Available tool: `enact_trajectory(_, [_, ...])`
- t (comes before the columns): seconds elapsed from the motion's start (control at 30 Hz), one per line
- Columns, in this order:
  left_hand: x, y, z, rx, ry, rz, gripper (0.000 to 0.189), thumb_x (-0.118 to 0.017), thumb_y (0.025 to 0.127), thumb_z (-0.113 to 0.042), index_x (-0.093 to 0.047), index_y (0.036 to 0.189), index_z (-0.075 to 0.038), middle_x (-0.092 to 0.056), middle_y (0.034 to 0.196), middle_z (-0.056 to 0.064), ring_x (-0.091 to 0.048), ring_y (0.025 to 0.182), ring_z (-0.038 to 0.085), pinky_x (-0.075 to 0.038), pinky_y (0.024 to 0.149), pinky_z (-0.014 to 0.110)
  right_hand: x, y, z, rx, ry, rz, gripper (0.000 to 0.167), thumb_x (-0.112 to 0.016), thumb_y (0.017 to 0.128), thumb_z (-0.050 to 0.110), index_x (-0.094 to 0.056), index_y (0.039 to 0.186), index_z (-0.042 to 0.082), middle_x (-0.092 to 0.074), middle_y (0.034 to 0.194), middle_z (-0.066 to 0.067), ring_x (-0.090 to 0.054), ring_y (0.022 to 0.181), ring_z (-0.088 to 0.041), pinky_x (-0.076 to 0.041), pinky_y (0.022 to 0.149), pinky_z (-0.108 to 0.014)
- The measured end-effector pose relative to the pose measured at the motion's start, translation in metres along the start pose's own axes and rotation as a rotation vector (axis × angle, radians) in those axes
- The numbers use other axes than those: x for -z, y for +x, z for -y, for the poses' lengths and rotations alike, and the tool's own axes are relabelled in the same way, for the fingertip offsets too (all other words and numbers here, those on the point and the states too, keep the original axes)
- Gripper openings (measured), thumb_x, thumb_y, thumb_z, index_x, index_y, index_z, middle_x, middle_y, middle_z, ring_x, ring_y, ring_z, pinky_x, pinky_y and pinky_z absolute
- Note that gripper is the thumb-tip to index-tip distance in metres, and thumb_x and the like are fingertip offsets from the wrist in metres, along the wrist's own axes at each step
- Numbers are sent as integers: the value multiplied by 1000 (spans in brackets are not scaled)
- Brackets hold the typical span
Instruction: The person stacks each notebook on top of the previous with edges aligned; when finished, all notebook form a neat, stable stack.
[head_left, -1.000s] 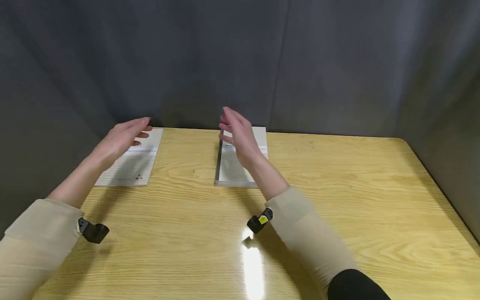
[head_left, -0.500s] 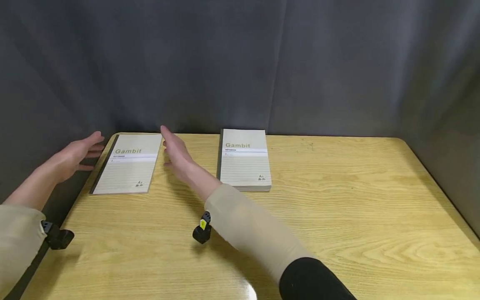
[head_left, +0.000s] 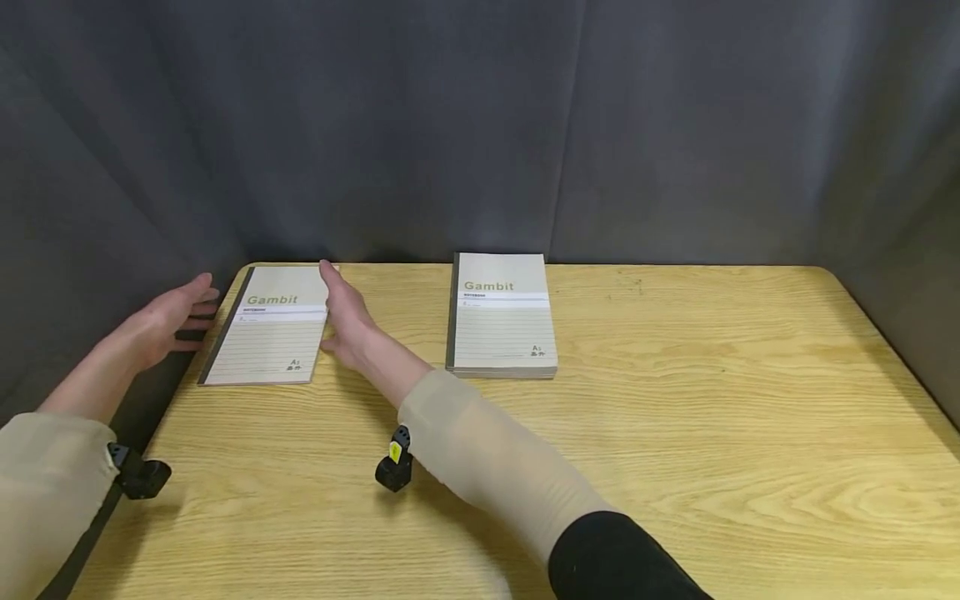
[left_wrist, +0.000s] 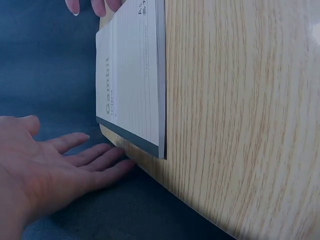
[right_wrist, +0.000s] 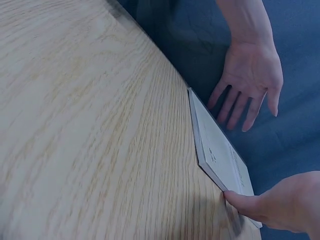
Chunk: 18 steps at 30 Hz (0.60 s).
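A pale notebook printed "Gambit", with a dark spine, lies at the far left corner of the table. Beside its spine, my left hand is held out past the table's edge, fingers spread and straight; the left wrist view shows the palm turned up beside the corner. My right hand is at the notebook's opposite long side, fingers extended, overlapping that edge in the head view. In the right wrist view, a finger meets the notebook's edge. Neither hand grips anything.
A stack of matching notebooks stands near the back middle of the wooden table, right of my right hand. A dark grey curtain hangs behind the table and along its sides.
My right hand has moved left from over the stack to the left notebook's right edge. My left hand has moved off that notebook to its spine side. The view has shifted slightly.
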<state>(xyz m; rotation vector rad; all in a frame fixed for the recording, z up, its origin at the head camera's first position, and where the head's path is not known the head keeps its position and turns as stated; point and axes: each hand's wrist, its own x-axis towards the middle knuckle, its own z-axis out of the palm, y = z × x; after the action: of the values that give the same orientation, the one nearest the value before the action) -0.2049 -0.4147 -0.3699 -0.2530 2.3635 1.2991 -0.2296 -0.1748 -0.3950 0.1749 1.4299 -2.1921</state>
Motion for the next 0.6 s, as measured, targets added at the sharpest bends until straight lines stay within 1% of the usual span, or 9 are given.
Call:
enact_trajectory(0.1, [-1,3,1,4,-13,-4,85,0,106,-57,12,159,8,10,164,41,-6,152,61,-22,121,71,-2,-2,0,4,-12,-14,55,-48,101,62,-64,130,19,-38,163,-11,-30,156,-27,-30,119,-68])
enact_trajectory(0.17, [1,12,8,-1,-20,-13,87,-2,105,-59,10,159,8,7,164,41,-8,152,60,-24,121,71,-3,-2,0,8,-9,-27,53,-49,100,61,-66,127,19,-42,160,-10,-33,155,-28,-30,119,-68])
enact_trajectory(0.2, [3,19,15,4,-11,-31,90,-2,104,-62,8,160,7,3,165,40,-10,152,58,-27,120,69,-4,-2,0,9,-7,-29,52,-49,100,61,-66,126,19,-44,158,-10,-35,153,-29,-31,118,-68])
enact_trajectory(0.27, [8,39,32,19,2,-62,96,-5,102,-69,4,162,5,-3,167,38,-14,153,55,-29,120,69,-5,-2,0,7,-1,-21,52,-49,100,61,-68,123,17,-50,152,-14,-40,150,-31,-32,117,-68])
enact_trajectory(0.37, [21,74,65,34,42,-99,107,-9,95,-81,-2,164,1,-15,167,34,-22,152,50,-40,112,65,-5,-2,-1,-8,11,-22,51,-50,100,59,-69,119,16,-55,145,-17,-44,145,-34,-35,116,-68])
enact_trajectory(0.4, [25,84,75,40,50,-107,111,-10,92,-84,-3,165,-1,-18,167,32,-24,151,49,-42,110,62,-5,-1,-1,-16,17,-28,50,-51,100,58,-68,119,15,-55,145,-17,-44,144,-35,-36,115,-68])
enact_trajectory(0.43, [29,93,83,41,48,-103,114,-12,90,-87,-3,165,-2,-18,167,32,-24,151,49,-43,108,62,-5,-1,-1,-23,25,-39,50,-52,99,58,-67,122,16,-54,146,-17,-44,145,-35,-36,115,-69])
enact_trajectory(0.5, [34,106,95,39,59,-103,120,-13,85,-92,-4,165,-3,-20,166,33,-26,150,50,-46,105,61,-4,0,-1,-38,44,-73,52,-55,98,57,-64,127,15,-52,147,-17,-42,145,-36,-37,113,-70])
enact_trajectory(0.6, [36,112,100,45,50,-113,123,-15,82,-95,-5,165,-4,-21,166,33,-26,150,50,-45,105,64,-3,0,0,-56,79,-121,56,-59,97,54,-59,135,14,-51,140,-19,-45,140,-38,-39,112,-70])
